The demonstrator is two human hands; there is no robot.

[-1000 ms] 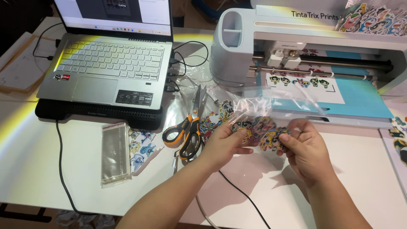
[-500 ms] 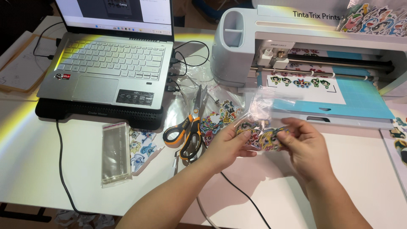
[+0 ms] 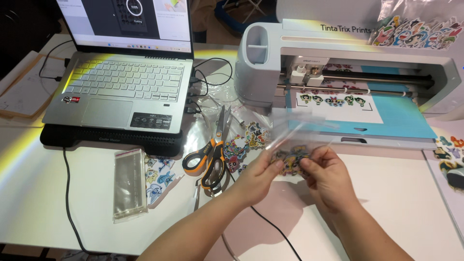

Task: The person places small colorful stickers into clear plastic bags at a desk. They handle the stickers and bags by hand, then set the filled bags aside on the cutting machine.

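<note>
Pinched between the left hand [image 3: 258, 176] and right hand [image 3: 328, 179], a clear plastic sleeve [image 3: 295, 133] of seemingly colourful cartoon stickers [image 3: 291, 162] is held beside orange-handled scissors [image 3: 210, 154].

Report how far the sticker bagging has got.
Done: cut stickers lie loose by the scissors. In hand: the left hand and right hand hold a clear bag with stickers inside. Left: an unfilled bag on the table, and a printed sheet in the cutting machine.
</note>
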